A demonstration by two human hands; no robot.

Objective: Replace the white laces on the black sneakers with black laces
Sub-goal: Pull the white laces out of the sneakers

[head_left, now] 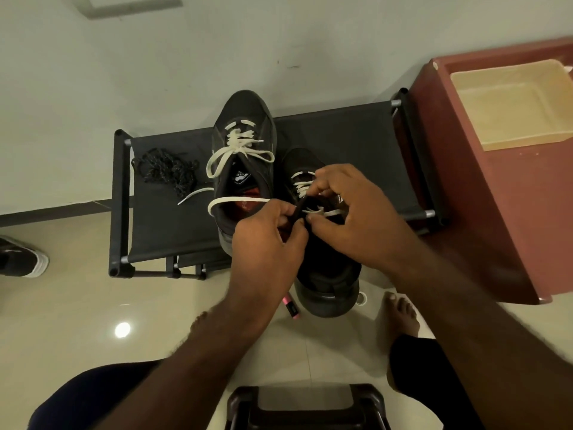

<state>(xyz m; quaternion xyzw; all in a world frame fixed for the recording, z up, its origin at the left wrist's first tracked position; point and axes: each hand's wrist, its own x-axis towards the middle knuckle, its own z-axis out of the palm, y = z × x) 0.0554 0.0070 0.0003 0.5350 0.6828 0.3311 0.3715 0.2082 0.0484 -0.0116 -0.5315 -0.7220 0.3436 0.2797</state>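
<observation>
Currently at the unlacing stage, first shoe. The near sneaker [328, 274] sits heel toward the camera, with its toe on the front edge of the black fabric-topped shoe rack [356, 135] and its heel overhanging the floor. Whether the hands carry part of its weight I cannot tell. Its white lace [300, 182] appears untied. Crossings show through the lower eyelets; the upper rows are hidden under the fingers.

Right hand [356, 212]: fingers curled, thumb and forefinger pinching a strand of that white lace near the top of the tongue.

Left hand [266, 243]: fingers curled, thumb and forefinger pinching what looks like the dark eyelet edge of the near sneaker, apparently steadying it.

A loose white strand [238, 200] runs from the left hand across the opening of the far sneaker [245, 116]. Which shoe it belongs to is unclear.

The far sneaker stands just beside the near one, toe toward the wall, laced in white with a bow [240, 153] that looks tied. The black laces [167, 172] lie in a tangled heap on the left part of the rack, apart from both shoes.

Judgement: early. Nothing black is threaded yet. Left to do: pull the white lace out of the near sneaker, untie and strip the far sneaker, thread black into both.

Surroundings: maroon plastic cabinet [511, 218] holding a cream tray [508, 107] at right; pink marker [291, 307] on the tiled floor by the heel; bare foot [400, 315]; dark stool [307, 405] at the bottom edge.
</observation>
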